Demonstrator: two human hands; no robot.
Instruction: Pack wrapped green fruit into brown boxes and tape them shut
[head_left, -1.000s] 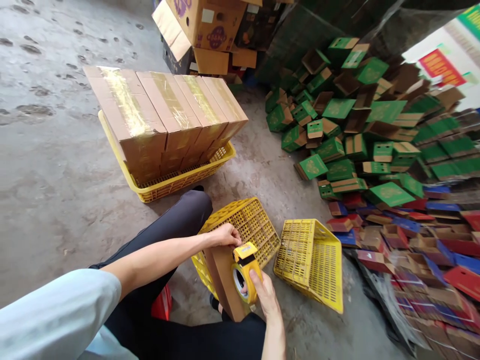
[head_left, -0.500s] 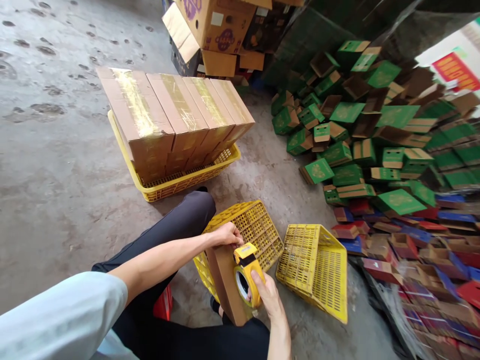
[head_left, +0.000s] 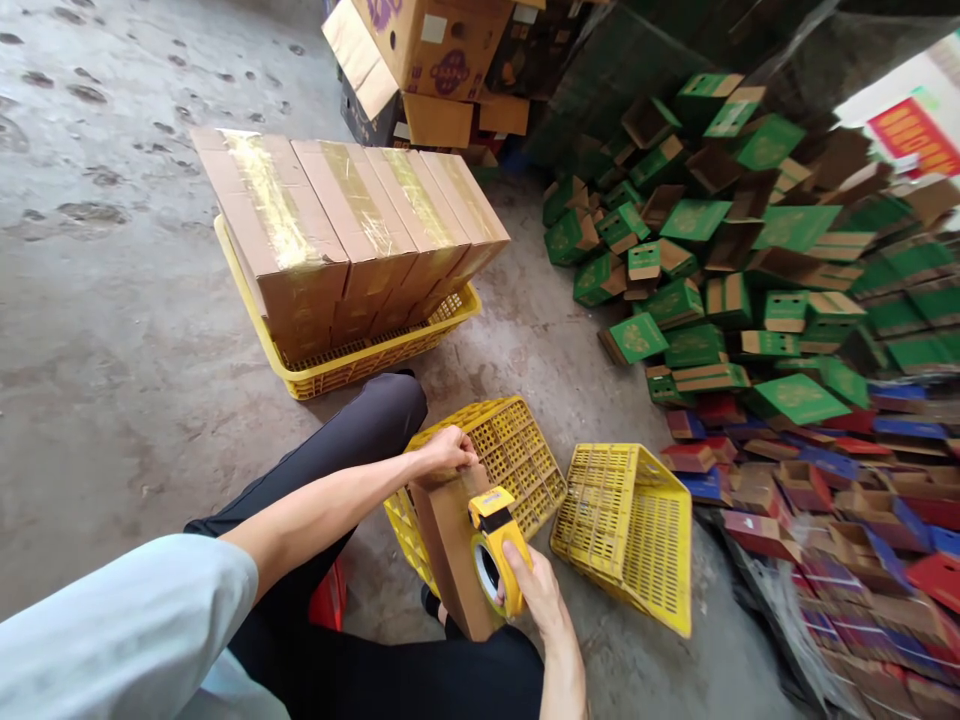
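Note:
My right hand grips a yellow tape dispenser with a roll of tape in it, held against the side of a brown cardboard box. The box stands on edge between my legs, on a yellow plastic crate lying with its slatted face up. At the box's far end, my left hand is closed in a pinch, just beyond the dispenser's head. What its fingertips hold is too small to make out.
Ahead on the left, several taped boxes stand in a yellow basket. Another yellow crate lies tipped at my right. Piles of green boxes and red and blue boxes spread along the right. Large open cartons stand at the back.
My left hand has moved a little up and left, away from the dispenser, along the box's far end. The right hand and dispenser have barely moved.

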